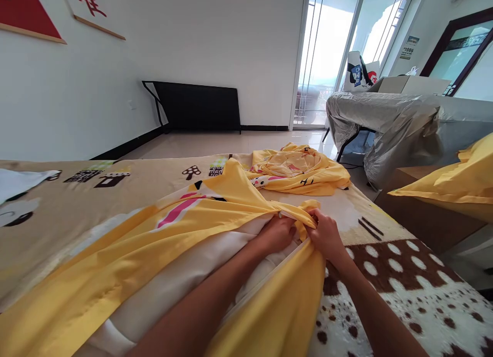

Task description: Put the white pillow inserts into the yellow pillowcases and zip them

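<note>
A yellow duvet cover (127, 275) with pink and black print is spread over the bed, its long opening facing me. White duvet (169, 290) shows inside that opening. My left hand (278, 235) reaches over the white filling to the far end of the slit, fingers curled at the cover's edge; its fingertips are partly hidden by fabric. Close beside it, my right hand (324, 235) pinches a twisted fold of the yellow cloth between thumb and fingers. Just beyond both hands lies a bunched heap of matching yellow fabric (304, 167).
Beneath is a bed with a beige and brown patterned blanket (385, 295). Two thin dark strips (370, 228) lie on it at right. More yellow cloth (454, 177) hangs over a brown box. Behind stand a plastic-covered table (385, 110) and a black folded panel (198, 108).
</note>
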